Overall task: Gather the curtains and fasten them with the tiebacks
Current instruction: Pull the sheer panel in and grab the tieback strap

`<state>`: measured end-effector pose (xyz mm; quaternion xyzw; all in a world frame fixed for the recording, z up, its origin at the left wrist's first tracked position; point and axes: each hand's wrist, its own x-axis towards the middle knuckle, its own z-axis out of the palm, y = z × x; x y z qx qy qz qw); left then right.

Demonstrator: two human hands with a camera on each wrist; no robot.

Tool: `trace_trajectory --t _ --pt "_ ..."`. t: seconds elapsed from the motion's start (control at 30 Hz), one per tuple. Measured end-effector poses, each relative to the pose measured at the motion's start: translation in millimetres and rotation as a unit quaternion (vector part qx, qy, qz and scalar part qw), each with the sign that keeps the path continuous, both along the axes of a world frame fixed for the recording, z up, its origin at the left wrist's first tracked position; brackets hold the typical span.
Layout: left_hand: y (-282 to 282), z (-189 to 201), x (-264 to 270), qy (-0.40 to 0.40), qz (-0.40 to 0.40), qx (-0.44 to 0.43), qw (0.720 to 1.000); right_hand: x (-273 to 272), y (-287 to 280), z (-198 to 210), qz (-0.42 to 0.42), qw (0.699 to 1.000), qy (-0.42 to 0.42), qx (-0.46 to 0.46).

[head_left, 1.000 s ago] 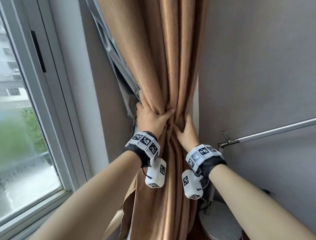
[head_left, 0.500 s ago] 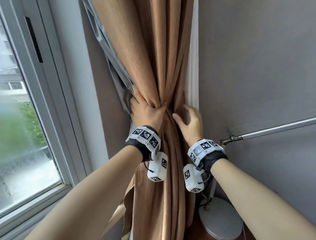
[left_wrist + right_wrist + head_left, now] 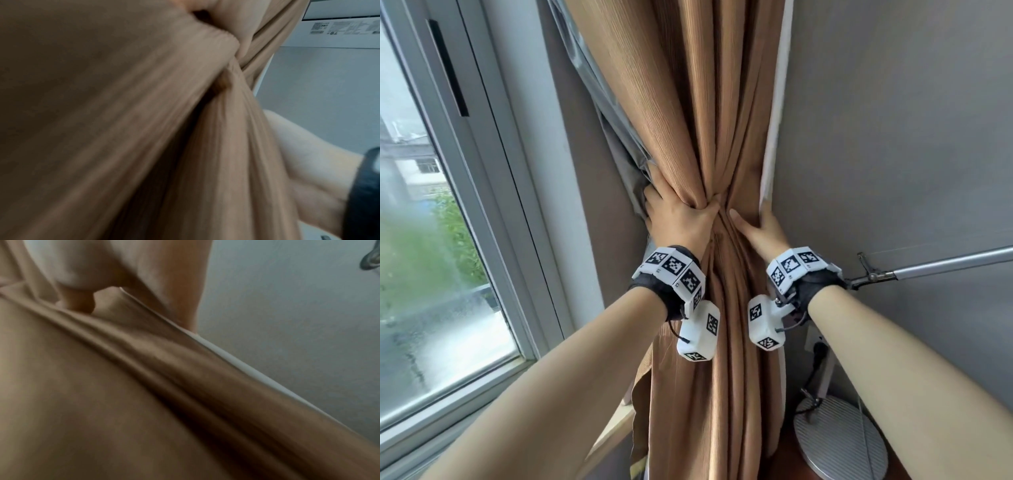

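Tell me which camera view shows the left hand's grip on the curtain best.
The head view: the left hand is seen whole, fingers curled round the gathered brown curtain. The left wrist view shows only blurred folds and a bit of that hand at the top. The right wrist view shows none of it.

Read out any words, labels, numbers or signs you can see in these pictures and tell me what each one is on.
No text can be read.
White label strip at the top right of the left wrist view: printed lines and a code patch, too blurred to read.
Wrist bands and white camera boxes in the head view: black-and-white square marker patterns only, no words or numbers.
Curtain, window frame, wall: none.
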<state>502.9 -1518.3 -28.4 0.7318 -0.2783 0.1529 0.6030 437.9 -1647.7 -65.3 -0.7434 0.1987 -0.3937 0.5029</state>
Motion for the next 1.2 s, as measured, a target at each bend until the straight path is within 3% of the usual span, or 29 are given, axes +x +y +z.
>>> trace_trajectory --t 0.1,0.2,0.37,0.57,0.7,0.9,0.97,1.07,1.2 --pt "0 0 1 0.0 -0.006 -0.007 1.0 7 23 -2 -0.007 0.999 -0.039 -0.035" --pt "4 -3 0 0.003 -0.018 -0.017 1.0 8 40 -7 -0.013 0.996 -0.016 -0.084" --pt "16 -8 -5 -0.014 -0.054 -0.057 0.997 11 61 -14 0.016 0.996 0.021 -0.08" --pt "31 -4 -7 0.01 0.011 -0.026 1.0 4 67 -18 0.043 0.989 0.031 -0.14" --pt "35 1 -2 0.012 0.032 -0.018 0.999 -2 64 -10 0.053 0.99 0.033 -0.129" --pt "31 0 1 0.007 0.038 -0.01 0.999 -10 34 3 -0.163 0.97 -0.108 -0.143" --pt "28 0 3 0.006 0.04 -0.012 0.999 -8 16 6 -0.193 0.97 -0.102 -0.109" --pt "25 0 5 0.007 0.045 -0.011 0.999 -4 -7 11 -0.153 0.986 -0.048 -0.032" --pt "21 0 8 0.01 0.05 -0.013 0.999 12 -29 14 -0.072 0.997 0.01 -0.009"
